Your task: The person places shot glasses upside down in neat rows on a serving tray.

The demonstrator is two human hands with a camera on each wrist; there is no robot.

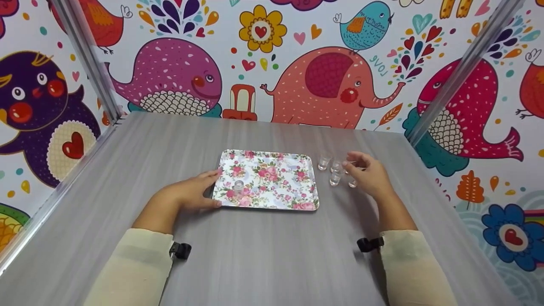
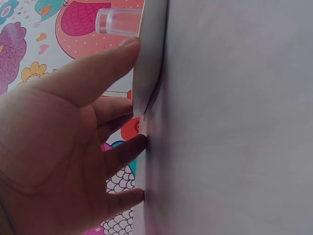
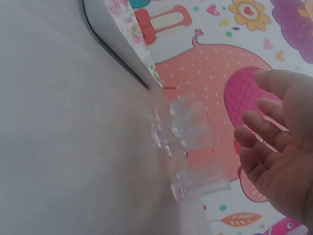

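Observation:
A flower-patterned tray (image 1: 272,182) lies on the table with one small clear glass (image 1: 239,185) standing on its left part. My left hand (image 1: 193,191) rests against the tray's left side, thumb at the near corner and fingers along the edge. In the left wrist view, the left thumb (image 2: 105,68) touches the tray rim, and the other fingers are spread and fairly straight. My right hand (image 1: 369,174) hovers beside several small clear glasses (image 1: 335,178) right of the tray. Its fingers (image 3: 264,129) are loosely bent with nothing between them, apart from the nearest glass (image 3: 200,183).
The grey table (image 1: 272,255) reaches back to a wall (image 1: 293,25) printed with cartoon animals. Metal posts (image 1: 463,76) stand at the back corners. A black wrist camera (image 1: 180,250) sits on the left cuff and another camera (image 1: 369,244) on the right.

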